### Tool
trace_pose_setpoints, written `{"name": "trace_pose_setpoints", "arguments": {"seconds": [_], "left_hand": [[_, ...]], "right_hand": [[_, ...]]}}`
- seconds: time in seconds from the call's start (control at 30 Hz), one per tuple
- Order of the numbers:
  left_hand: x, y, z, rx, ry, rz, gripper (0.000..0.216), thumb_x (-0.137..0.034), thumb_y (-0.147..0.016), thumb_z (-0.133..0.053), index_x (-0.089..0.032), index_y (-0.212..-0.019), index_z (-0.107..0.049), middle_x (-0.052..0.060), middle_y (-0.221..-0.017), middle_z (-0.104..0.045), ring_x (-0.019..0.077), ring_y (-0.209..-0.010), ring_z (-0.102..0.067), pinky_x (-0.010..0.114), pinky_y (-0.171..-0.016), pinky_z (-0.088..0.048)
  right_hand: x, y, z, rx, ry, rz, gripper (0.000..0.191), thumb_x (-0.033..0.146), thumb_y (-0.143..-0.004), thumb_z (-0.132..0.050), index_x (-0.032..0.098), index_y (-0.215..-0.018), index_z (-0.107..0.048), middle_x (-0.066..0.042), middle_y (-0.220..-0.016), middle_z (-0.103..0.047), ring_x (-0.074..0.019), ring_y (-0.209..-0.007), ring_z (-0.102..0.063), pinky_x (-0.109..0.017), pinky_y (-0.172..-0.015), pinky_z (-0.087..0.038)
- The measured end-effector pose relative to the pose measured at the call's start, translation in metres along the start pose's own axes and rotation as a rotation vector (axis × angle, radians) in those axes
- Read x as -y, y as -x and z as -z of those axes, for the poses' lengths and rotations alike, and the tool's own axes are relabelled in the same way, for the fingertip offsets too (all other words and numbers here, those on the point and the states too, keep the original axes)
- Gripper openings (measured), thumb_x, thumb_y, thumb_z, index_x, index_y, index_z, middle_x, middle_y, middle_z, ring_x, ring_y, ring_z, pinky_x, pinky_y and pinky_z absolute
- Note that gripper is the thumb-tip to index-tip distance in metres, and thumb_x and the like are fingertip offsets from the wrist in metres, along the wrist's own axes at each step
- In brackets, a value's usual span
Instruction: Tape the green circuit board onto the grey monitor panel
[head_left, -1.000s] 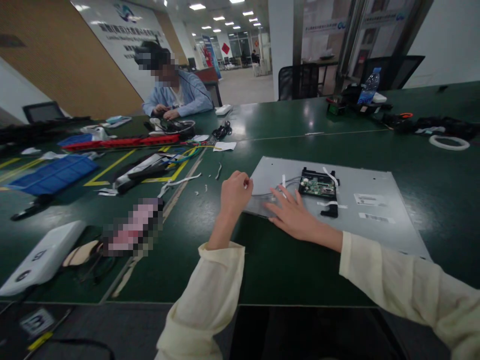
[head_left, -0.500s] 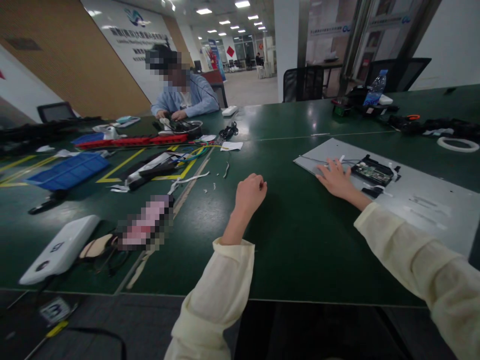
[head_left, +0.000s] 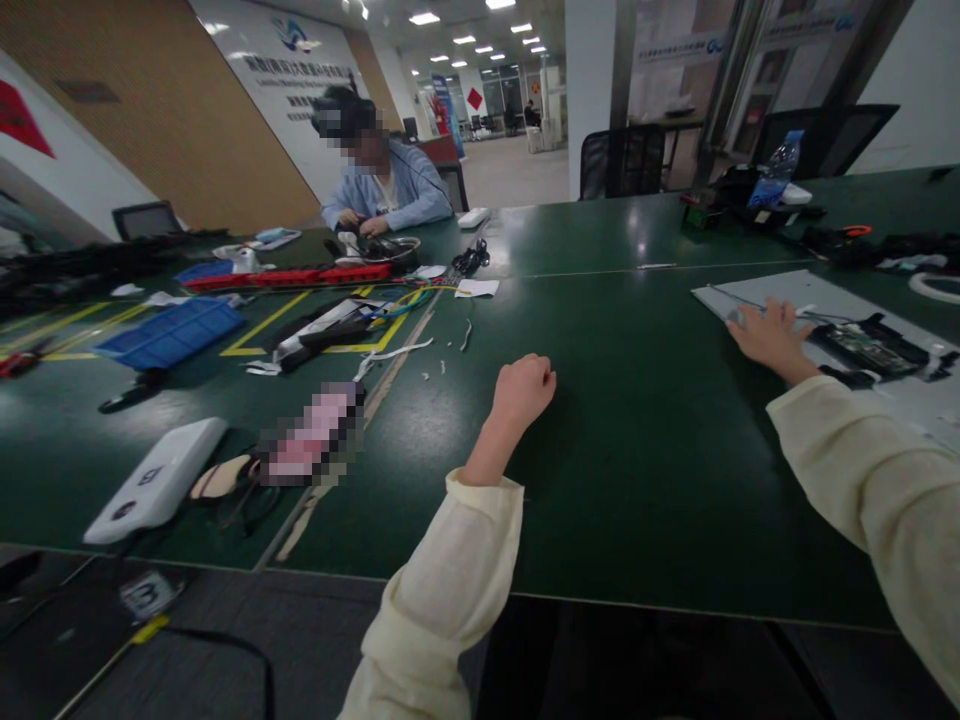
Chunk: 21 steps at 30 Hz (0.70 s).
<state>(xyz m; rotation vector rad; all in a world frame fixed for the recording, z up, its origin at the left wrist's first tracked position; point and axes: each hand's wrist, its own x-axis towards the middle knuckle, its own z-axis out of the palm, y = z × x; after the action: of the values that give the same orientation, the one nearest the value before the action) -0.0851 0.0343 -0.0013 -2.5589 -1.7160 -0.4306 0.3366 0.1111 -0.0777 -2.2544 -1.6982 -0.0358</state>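
Note:
My left hand (head_left: 527, 388) is curled into a loose fist over the green table, with nothing seen sticking out of it. Farther right, my right hand (head_left: 772, 338) lies with fingers spread on the left part of a flat grey panel (head_left: 817, 290). A thin dark cable runs along the panel by those fingers. Just right of the hand, a black frame with an exposed circuit board (head_left: 874, 345) sits on the panel. The panel's right part is cut off by the picture edge and partly covered by my sleeve.
Left of my fist lie a phone (head_left: 315, 435), a white device (head_left: 157, 480) and a blue tray (head_left: 172, 333). A person (head_left: 386, 185) sits across the green table (head_left: 600, 480), handling something dark. A water bottle (head_left: 778, 170) stands at the back right.
The grey panel has slid right across the table with my right hand on it. My left fist stays nearly where it was, and the view has turned slightly left.

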Motion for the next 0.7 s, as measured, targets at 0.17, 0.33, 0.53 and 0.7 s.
{"name": "trace_pose_setpoints", "arguments": {"seconds": [0.17, 0.33, 0.53, 0.7], "left_hand": [[-0.001, 0.000, -0.002, 0.023, -0.020, 0.009, 0.019, -0.025, -0.089, -0.045, -0.017, -0.077, -0.058, 0.008, -0.085, -0.060, 0.0193, -0.073, -0.057, 0.031, -0.066, -0.041], [-0.001, 0.001, -0.001, 0.027, -0.026, -0.003, 0.019, -0.026, -0.089, -0.045, -0.017, -0.077, -0.058, 0.008, -0.086, -0.060, 0.0194, -0.073, -0.057, 0.031, -0.065, -0.041], [-0.003, 0.001, 0.001, 0.041, -0.033, 0.008, 0.020, -0.026, -0.090, -0.045, -0.016, -0.080, -0.059, 0.009, -0.088, -0.061, 0.0194, -0.075, -0.058, 0.031, -0.067, -0.041], [-0.004, 0.000, 0.000, 0.032, -0.088, 0.003, 0.019, -0.026, -0.090, -0.045, -0.016, -0.079, -0.058, 0.007, -0.087, -0.061, 0.0177, -0.075, -0.058, 0.029, -0.065, -0.040]], "right_hand": [[-0.023, -0.015, 0.002, 0.004, 0.016, -0.105, 0.057, 0.049, -0.091, -0.031, 0.016, -0.136, -0.043, -0.028, -0.144, -0.017, -0.0406, -0.131, -0.009, -0.065, -0.088, -0.016], [-0.043, -0.023, 0.003, -0.063, 0.008, -0.177, 0.064, 0.054, -0.088, -0.034, 0.012, -0.135, -0.045, -0.030, -0.139, -0.023, -0.0406, -0.129, -0.015, -0.061, -0.089, -0.019], [-0.060, -0.032, 0.005, 0.012, 0.047, -0.225, 0.073, 0.063, -0.086, -0.031, 0.012, -0.138, -0.041, -0.032, -0.137, -0.025, -0.0461, -0.127, -0.018, -0.063, -0.089, -0.017], [-0.074, -0.012, 0.018, 0.006, 0.148, -0.086, 0.072, 0.068, -0.083, -0.032, 0.022, -0.137, -0.040, -0.025, -0.142, -0.023, -0.0457, -0.131, -0.010, -0.067, -0.090, -0.014]]}}
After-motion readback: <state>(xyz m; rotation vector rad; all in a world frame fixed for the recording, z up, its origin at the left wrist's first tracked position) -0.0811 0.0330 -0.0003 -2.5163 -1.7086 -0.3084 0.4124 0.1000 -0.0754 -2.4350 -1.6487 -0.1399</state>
